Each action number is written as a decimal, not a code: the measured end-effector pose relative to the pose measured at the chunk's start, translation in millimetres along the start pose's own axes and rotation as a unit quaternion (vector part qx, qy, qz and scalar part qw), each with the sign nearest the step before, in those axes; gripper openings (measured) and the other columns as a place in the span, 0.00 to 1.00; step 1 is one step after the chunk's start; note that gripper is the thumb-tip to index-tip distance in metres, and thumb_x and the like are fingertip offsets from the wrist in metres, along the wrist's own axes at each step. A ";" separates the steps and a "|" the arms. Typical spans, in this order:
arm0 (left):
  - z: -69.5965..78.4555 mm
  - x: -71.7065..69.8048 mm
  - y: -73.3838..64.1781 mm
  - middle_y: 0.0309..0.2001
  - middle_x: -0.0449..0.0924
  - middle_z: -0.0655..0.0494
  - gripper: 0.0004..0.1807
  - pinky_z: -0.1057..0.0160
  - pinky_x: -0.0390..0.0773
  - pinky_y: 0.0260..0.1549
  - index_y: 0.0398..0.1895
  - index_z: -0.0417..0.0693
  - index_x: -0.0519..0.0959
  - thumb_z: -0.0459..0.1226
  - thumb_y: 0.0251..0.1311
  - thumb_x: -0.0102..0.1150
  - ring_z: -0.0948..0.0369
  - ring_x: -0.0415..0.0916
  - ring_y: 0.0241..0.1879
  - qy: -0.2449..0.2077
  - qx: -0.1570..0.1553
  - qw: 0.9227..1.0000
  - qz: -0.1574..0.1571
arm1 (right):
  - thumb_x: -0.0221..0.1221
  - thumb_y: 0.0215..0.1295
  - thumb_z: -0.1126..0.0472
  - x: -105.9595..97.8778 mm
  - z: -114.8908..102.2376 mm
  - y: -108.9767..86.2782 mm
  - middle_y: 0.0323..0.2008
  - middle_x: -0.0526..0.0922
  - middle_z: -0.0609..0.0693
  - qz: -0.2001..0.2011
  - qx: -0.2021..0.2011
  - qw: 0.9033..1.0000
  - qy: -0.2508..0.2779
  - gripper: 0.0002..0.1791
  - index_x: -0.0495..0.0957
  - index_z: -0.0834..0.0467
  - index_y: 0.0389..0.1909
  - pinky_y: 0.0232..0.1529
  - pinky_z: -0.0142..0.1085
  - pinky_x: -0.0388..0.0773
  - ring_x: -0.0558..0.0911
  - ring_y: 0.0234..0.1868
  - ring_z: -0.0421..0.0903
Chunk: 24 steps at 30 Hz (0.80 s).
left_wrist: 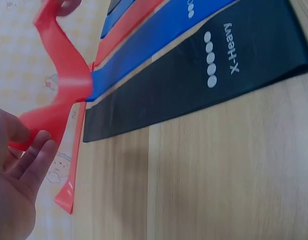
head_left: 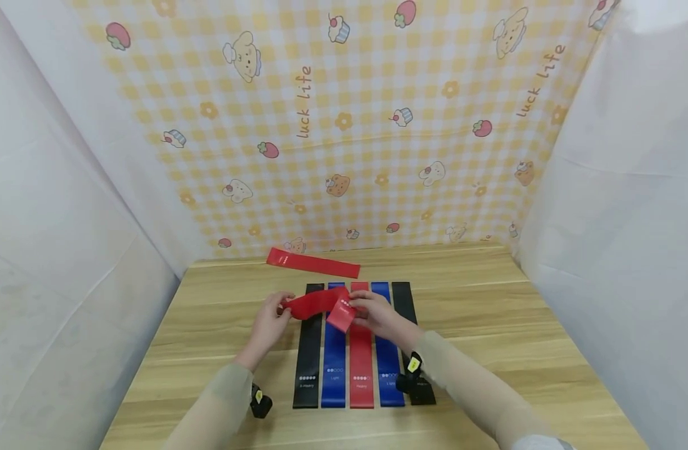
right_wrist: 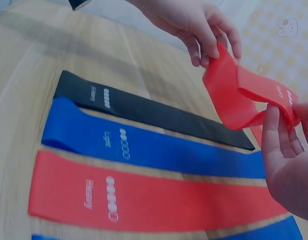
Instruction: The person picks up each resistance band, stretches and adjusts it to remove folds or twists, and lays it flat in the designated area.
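A red resistance band hangs in the air between two hands, above the far ends of the bands laid on the table. My left hand pinches its left end between thumb and fingers. With my right hand I grip the band near its right end, where a printed flap folds over and droops. Below lie parallel flat bands: a black band marked X-Heavy, a blue band marked Light, a red band marked Heavy, another blue band and a second black band, partly behind my right forearm.
Another red band lies slantwise at the back of the wooden table. A yellow checked cloth rises behind the table's far edge, and white sheets hang at both sides.
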<state>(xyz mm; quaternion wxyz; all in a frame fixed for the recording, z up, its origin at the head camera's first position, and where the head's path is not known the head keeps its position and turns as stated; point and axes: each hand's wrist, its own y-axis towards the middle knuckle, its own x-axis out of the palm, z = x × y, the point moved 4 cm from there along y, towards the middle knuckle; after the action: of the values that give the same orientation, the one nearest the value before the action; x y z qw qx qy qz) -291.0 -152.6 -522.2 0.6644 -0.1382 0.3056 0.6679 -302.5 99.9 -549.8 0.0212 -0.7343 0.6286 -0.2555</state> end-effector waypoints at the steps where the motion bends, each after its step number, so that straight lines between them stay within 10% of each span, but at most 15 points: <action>1: -1.5 -1.0 0.8 0.43 0.74 0.46 0.16 0.57 0.76 0.35 0.52 0.41 0.78 0.24 0.61 0.55 0.52 0.73 0.38 0.000 0.000 1.000 0.001 | 0.57 0.68 0.67 -2.1 -0.5 -1.3 0.53 0.76 0.61 -0.001 0.002 1.000 -0.004 0.13 0.75 0.62 0.52 0.38 0.36 0.80 0.81 0.41 0.50; 24: -17.1 -27.2 9.8 0.45 0.74 0.43 0.09 0.64 0.76 0.30 0.45 0.38 0.82 0.29 0.66 0.55 0.52 0.74 0.36 -0.003 -0.036 0.998 0.056 | 0.56 0.67 0.69 -19.3 3.2 -25.3 0.44 0.81 0.57 -0.101 0.037 0.992 -0.062 0.07 0.77 0.61 0.44 0.39 0.39 0.82 0.84 0.38 0.48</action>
<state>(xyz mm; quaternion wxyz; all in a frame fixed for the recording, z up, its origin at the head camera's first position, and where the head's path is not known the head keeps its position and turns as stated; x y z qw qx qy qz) -302.2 -183.9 -517.2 0.6212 -0.1425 0.2864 0.7154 -279.7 122.3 -550.3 0.0613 -0.8073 0.5388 -0.2328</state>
